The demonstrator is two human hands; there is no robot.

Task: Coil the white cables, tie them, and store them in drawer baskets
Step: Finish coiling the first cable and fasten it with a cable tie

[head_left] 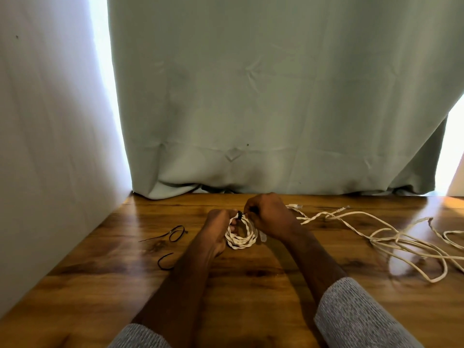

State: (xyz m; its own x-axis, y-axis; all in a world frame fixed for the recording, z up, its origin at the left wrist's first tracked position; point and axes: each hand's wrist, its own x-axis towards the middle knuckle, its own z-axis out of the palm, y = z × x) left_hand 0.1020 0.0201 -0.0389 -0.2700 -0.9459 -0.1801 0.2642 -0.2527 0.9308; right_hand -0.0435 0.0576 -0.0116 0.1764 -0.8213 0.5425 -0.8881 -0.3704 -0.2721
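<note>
Spare black ties (173, 234) lay at nine o'clock, within reach. The left hand (216, 228) gripped the coiled white cable (241, 238) at table centre, steadying it while the right hand (267, 217) pinched a black tie (239, 215). Loose cables (391, 241) waited at three o'clock.

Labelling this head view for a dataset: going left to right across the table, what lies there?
Black ties → left hand → coiled cable → right hand → loose cables.

Coiled cable (241, 237) mid-table (251, 285), ties (173, 236) left, loose cables (391, 237) right, curtain (276, 96) behind.
</note>
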